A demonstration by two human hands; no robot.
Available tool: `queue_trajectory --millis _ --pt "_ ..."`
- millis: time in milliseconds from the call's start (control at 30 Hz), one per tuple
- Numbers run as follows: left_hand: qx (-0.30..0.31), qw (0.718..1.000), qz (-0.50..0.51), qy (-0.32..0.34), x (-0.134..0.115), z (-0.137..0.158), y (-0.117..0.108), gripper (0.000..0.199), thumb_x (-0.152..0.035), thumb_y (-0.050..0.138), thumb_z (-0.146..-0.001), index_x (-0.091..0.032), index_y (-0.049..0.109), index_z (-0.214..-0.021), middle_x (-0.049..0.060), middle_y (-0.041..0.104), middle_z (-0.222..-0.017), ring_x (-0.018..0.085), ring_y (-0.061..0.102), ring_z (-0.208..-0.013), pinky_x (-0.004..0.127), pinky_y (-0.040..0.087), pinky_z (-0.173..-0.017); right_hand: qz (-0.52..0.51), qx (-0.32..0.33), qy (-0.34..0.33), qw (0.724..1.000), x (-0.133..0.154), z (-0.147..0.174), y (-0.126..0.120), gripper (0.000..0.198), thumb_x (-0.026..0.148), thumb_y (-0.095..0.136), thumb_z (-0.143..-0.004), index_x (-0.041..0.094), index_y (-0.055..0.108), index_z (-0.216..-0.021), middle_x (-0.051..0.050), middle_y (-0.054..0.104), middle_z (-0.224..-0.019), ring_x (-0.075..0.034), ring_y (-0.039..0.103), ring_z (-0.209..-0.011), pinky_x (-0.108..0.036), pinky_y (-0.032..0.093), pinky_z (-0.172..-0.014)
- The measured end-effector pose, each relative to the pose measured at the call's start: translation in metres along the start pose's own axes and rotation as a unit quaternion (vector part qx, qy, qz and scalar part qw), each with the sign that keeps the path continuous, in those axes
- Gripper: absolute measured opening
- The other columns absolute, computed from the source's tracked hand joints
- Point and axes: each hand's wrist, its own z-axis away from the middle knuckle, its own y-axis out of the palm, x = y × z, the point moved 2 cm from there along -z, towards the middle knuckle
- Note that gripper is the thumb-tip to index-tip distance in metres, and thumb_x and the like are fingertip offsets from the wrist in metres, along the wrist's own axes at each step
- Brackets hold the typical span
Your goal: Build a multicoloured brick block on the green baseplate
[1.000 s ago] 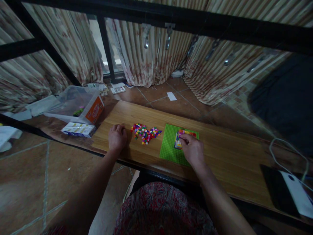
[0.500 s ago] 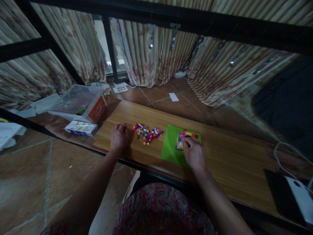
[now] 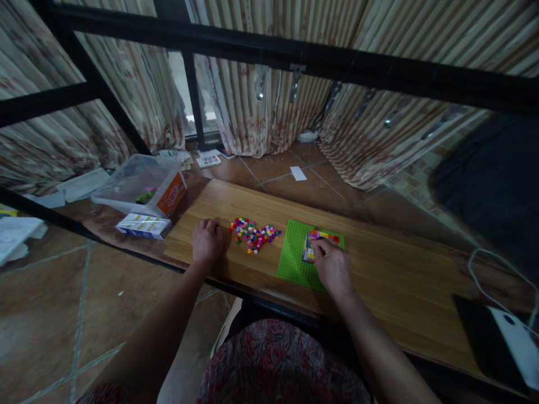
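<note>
On the bench a green studded baseplate [image 3: 290, 264] carries a small block of colourful toy bricks [image 3: 309, 254], its top edge showing orange, yellow and red. My right hand [image 3: 332, 265] is over this block, thumb and forefinger pinched at its upper left part; whatever sits between the fingertips is too small to make out. Part of the block is hidden under that hand. To the left lies a loose spread of tiny bricks [image 3: 255, 235] in many colours. My left hand [image 3: 208, 241] rests on the wood just left of them, fingers curled, their inside hidden.
The wooden bench top [image 3: 391, 280] runs to a black and white device [image 3: 501, 342] with a white cable [image 3: 475, 275]. Left stand a clear plastic bin [image 3: 135, 185] and a small box [image 3: 145, 224]. A dark metal bar [image 3: 252, 42] crosses above, before curtains [image 3: 261, 123].
The view has tilted up slightly, so everything sits a bit lower. My right hand stays pinched at the brick block with little movement; my left hand rests in the same place.
</note>
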Motion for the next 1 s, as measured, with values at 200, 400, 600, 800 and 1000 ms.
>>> queue_trajectory --millis 200,400,600,800,1000 --pt "0.002 1.0 -0.003 -0.004 -0.001 0.0 -0.001 0.028 -0.025 0.042 -0.088 -0.017 0.066 -0.098 0.012 0.064 -0.1 0.027 0.058 -0.098 0.039 0.046 -0.088 -0.05 -0.011 0.018 0.999 -0.001 0.004 -0.003 0.03 0.033 0.048 -0.091 0.02 0.074 -0.087 -0.009 0.074 -0.092 -0.021 0.067 -0.083 -0.034 0.05 -0.078" --pt "0.001 1.0 0.004 -0.009 0.0 0.0 0.0 0.028 -0.025 0.042 -0.087 -0.017 0.066 -0.1 0.011 0.064 -0.102 0.026 0.059 -0.099 0.039 0.046 -0.09 -0.098 -0.087 0.099 0.986 -0.002 0.008 -0.019 0.03 0.04 0.052 -0.089 0.019 0.073 -0.093 -0.009 0.074 -0.093 -0.021 0.068 -0.082 -0.035 0.051 -0.078" --pt "0.001 1.0 0.008 -0.01 0.0 0.0 0.002 0.027 -0.025 0.043 -0.087 -0.018 0.066 -0.099 0.011 0.064 -0.101 0.027 0.059 -0.099 0.04 0.046 -0.089 -0.073 -0.035 0.047 0.996 0.012 -0.024 -0.025 0.025 0.034 0.052 -0.089 0.019 0.072 -0.093 -0.007 0.072 -0.092 -0.02 0.066 -0.081 -0.032 0.05 -0.076" --pt "-0.003 1.0 0.014 -0.01 -0.001 0.001 0.001 0.027 -0.024 0.043 -0.087 -0.017 0.066 -0.099 0.012 0.064 -0.102 0.026 0.058 -0.1 0.041 0.045 -0.091 0.068 0.175 -0.095 0.978 0.05 -0.053 0.023 0.02 0.014 0.055 -0.083 0.022 0.073 -0.09 -0.008 0.071 -0.094 -0.022 0.064 -0.091 -0.033 0.046 -0.086" --pt "0.008 1.0 0.014 -0.014 -0.002 0.0 -0.001 0.026 -0.024 0.043 -0.087 -0.017 0.065 -0.099 0.013 0.064 -0.103 0.026 0.058 -0.1 0.04 0.046 -0.091 0.173 0.272 -0.102 0.941 0.057 -0.064 0.066 0.029 0.002 0.052 -0.078 0.019 0.073 -0.087 -0.011 0.072 -0.092 -0.021 0.065 -0.087 -0.03 0.046 -0.079"
